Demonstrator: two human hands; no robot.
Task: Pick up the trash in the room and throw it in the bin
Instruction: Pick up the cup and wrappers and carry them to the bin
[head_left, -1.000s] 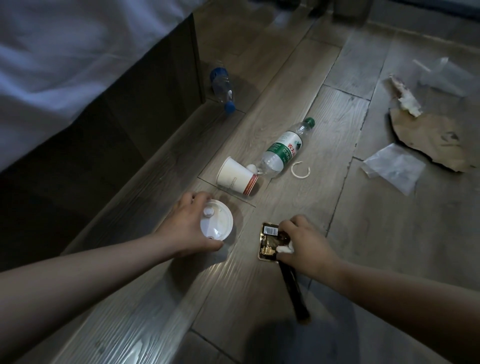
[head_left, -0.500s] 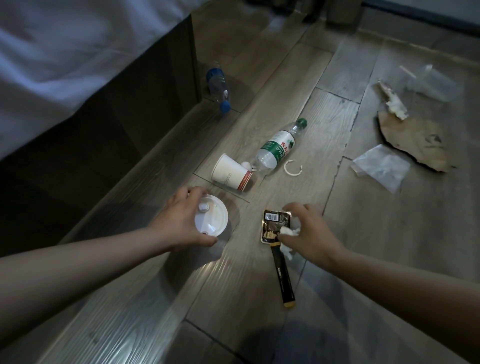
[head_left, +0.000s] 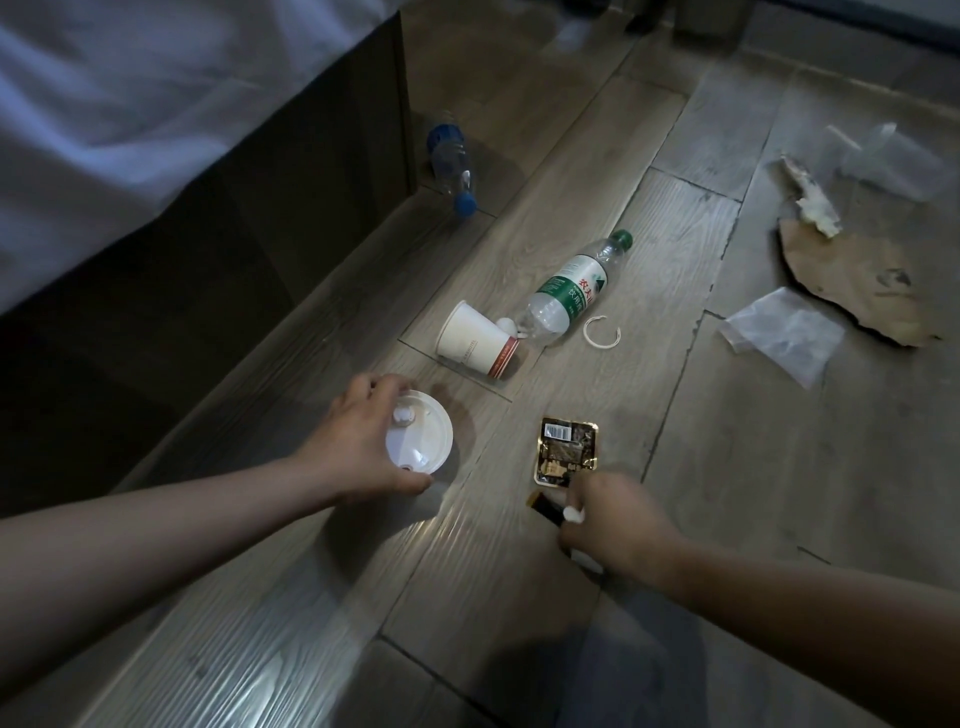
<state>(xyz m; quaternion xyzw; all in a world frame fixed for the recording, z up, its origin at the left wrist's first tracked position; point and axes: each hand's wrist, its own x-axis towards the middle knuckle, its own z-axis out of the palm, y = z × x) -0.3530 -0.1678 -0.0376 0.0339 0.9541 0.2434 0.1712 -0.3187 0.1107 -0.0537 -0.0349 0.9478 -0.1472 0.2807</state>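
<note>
Head view: at far left we see the bed (head_left: 130, 104), with a blue-capped bottle (head_left: 452, 166) lying at the corner of its frame. Our left hand (head_left: 358, 441) grasps a white plastic lid (head_left: 423, 441), thumb at its near edge, fingers curled over its far rim. Beyond it a paper cup (head_left: 475, 340) lies on its side against a green-labelled water bottle (head_left: 569, 291), a white plastic ring (head_left: 601, 332) just beside them. A gold-and-black wrapper (head_left: 569, 449) lies flat on the wooden floor (head_left: 727, 493), just ahead of our right hand (head_left: 613, 525); we cannot tell whether they touch. That hand is clenched round a dark narrow sachet (head_left: 545, 506), whose end sticks out on the left, and a white scrap (head_left: 574, 514). Far right lie a clear plastic bag (head_left: 784, 332), torn brown paper (head_left: 857, 280) and a clear plastic cup (head_left: 893, 161).
</note>
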